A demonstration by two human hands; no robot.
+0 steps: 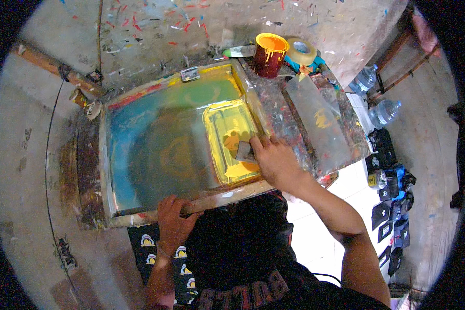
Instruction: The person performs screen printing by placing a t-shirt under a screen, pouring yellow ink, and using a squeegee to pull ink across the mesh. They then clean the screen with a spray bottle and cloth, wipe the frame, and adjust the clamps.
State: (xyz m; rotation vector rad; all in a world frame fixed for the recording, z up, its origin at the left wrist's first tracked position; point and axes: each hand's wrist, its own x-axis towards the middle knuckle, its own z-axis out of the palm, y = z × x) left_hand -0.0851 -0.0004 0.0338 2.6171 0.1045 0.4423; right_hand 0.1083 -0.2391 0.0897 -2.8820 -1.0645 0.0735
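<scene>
The right hand [279,164] grasps a flat grey squeegee [245,152] amid yellow paint [223,121] — at the right side of a framed screen [155,155], along the worktop's [274,101] near edge. The left hand [174,219] curls over the frame's near rail. A dark-red can [268,62] — yellow-orange inside — stands by the worktop's far edge.

Saw clear bottles [385,113] at upper right, tape roll [295,56] right of top centre, paint-specked wall [163,28] along top.
</scene>
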